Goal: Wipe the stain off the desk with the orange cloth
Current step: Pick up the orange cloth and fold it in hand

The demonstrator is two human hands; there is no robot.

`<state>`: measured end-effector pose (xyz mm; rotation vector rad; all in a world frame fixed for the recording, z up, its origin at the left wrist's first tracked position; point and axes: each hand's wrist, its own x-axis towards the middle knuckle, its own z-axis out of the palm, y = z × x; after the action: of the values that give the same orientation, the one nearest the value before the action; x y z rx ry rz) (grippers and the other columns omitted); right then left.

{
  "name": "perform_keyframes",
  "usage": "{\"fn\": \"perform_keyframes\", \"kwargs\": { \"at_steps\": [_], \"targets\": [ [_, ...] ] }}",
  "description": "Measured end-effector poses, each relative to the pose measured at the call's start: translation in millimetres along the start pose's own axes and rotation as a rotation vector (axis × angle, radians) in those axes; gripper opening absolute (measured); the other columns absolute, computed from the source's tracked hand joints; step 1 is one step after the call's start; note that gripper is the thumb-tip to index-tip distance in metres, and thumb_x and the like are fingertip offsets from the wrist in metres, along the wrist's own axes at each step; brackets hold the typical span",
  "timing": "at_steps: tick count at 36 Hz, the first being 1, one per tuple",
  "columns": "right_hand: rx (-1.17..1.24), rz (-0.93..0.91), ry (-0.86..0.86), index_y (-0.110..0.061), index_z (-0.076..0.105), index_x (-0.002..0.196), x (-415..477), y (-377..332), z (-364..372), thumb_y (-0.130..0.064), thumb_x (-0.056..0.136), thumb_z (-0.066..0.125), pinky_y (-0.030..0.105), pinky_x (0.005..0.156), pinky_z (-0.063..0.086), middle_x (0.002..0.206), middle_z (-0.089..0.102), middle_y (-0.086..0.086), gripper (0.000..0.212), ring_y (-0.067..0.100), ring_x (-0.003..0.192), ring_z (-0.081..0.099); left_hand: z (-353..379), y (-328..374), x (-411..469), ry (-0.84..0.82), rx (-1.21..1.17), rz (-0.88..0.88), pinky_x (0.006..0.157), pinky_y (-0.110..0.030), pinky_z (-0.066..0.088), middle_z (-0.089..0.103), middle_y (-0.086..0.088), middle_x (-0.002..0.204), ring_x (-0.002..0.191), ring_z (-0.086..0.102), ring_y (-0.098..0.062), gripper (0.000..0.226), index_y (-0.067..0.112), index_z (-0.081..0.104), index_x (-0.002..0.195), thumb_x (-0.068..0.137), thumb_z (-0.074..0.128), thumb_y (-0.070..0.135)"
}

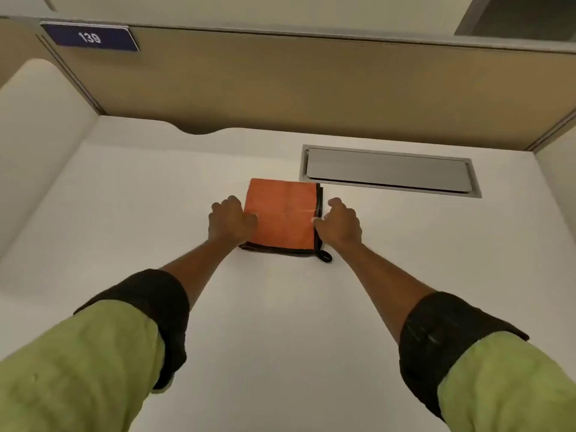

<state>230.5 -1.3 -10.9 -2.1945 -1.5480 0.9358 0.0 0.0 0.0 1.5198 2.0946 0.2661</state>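
Note:
An orange cloth (282, 213) with black edging lies folded into a square, flat on the white desk (280, 322). A small black loop sticks out at its near right corner. My left hand (232, 221) rests on the cloth's left edge, fingers curled over it. Fingertips of my right hand (338, 222) pinch the right edge at mid-height. No stain shows on the desk surface around the cloth.
A grey metal cable hatch (389, 171) is set into the desk just behind and right of the cloth. A tan partition (280, 88) closes the back, with a blue plate reading 139 (90, 37). White side panels (37, 135) stand left and right.

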Motion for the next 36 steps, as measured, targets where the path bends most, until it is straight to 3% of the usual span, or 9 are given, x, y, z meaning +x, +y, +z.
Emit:
{"fn": "perform_keyframes", "kwargs": {
  "at_steps": [3,6,9,11,16,19,23,30,36],
  "targets": [
    [-0.030,0.079,0.048,-0.012,0.059,0.131,10,-12,9,-0.035,0.092,0.077,0.037,0.080,0.048,0.122,0.069,0.009,0.049,0.034,0.114,0.068,0,-3,20,-0.032,-0.105,-0.083,0.104,-0.047,0.052,0.068,-0.015,0.133,0.129,0.061,-0.039,0.052,0.005,0.056,0.138,0.101,0.071,0.038],
    [-0.021,0.172,0.055,-0.014,0.063,0.102,17,-24,16,-0.032,0.089,0.081,0.035,0.072,0.048,0.105,0.070,0.008,0.028,0.031,0.095,0.070,-1,0,32,-0.076,-0.205,-0.149,0.091,-0.040,0.051,0.064,-0.011,0.131,0.122,0.064,-0.035,0.050,0.007,0.056,0.138,0.101,0.072,0.036],
    [0.035,0.251,0.046,-0.013,0.062,0.094,25,-32,21,-0.024,0.088,0.083,0.034,0.068,0.050,0.101,0.071,0.008,0.025,0.030,0.089,0.071,4,-1,47,-0.079,-0.285,-0.194,0.072,-0.035,0.046,0.056,-0.004,0.103,0.095,0.056,-0.026,0.025,0.012,0.057,0.100,0.099,0.074,0.030],
    [0.075,0.273,0.061,-0.010,0.064,0.098,28,-33,24,-0.022,0.088,0.084,0.035,0.068,0.054,0.102,0.072,0.009,0.025,0.030,0.091,0.073,7,-3,54,-0.102,-0.330,-0.228,0.064,-0.033,0.043,0.057,-0.008,0.093,0.082,0.055,-0.025,0.038,0.013,0.047,0.080,0.096,0.079,0.026],
    [0.198,0.319,0.030,-0.007,0.070,0.106,38,-29,23,-0.019,0.078,0.090,0.038,0.077,0.063,0.103,0.074,0.010,0.037,0.029,0.090,0.073,6,-6,60,-0.137,-0.436,-0.321,0.074,-0.036,0.051,0.072,-0.012,0.115,0.099,0.067,-0.030,0.036,0.002,0.071,0.114,0.088,0.090,0.018],
    [0.377,0.366,0.004,-0.007,0.072,0.102,39,-23,16,-0.016,0.072,0.096,0.044,0.085,0.066,0.101,0.075,0.009,0.039,0.029,0.092,0.074,5,-9,61,-0.172,-0.491,-0.332,0.072,-0.033,0.052,0.074,-0.011,0.113,0.100,0.069,-0.030,0.034,0.004,0.074,0.109,0.084,0.092,0.018],
    [0.626,0.372,-0.132,-0.005,0.076,0.100,31,-11,-2,-0.006,0.073,0.094,0.039,0.075,0.064,0.101,0.080,0.010,0.032,0.028,0.093,0.077,3,-13,58,-0.224,-0.585,-0.281,0.090,-0.043,0.064,0.078,-0.011,0.108,0.104,0.075,-0.032,0.021,0.005,0.078,0.098,0.084,0.091,0.014],
    [0.719,0.241,-0.259,-0.004,0.078,0.099,-3,29,-47,0.000,0.081,0.083,0.032,0.069,0.062,0.098,0.083,0.010,0.019,0.027,0.090,0.080,-1,-8,30,-0.409,-0.686,-0.132,0.069,-0.033,0.064,0.077,-0.006,0.088,0.086,0.075,-0.023,0.019,0.010,0.071,0.082,0.088,0.086,0.002],
    [0.750,0.091,-0.174,-0.013,0.081,0.102,-31,77,-81,0.004,0.083,0.083,0.027,0.064,0.063,0.096,0.081,0.016,0.026,0.022,0.085,0.080,5,16,-5,-0.467,-0.766,-0.049,0.065,-0.029,0.064,0.080,-0.008,0.091,0.084,0.078,-0.022,0.026,0.001,0.077,0.110,0.086,0.083,-0.007]
  ]
}}
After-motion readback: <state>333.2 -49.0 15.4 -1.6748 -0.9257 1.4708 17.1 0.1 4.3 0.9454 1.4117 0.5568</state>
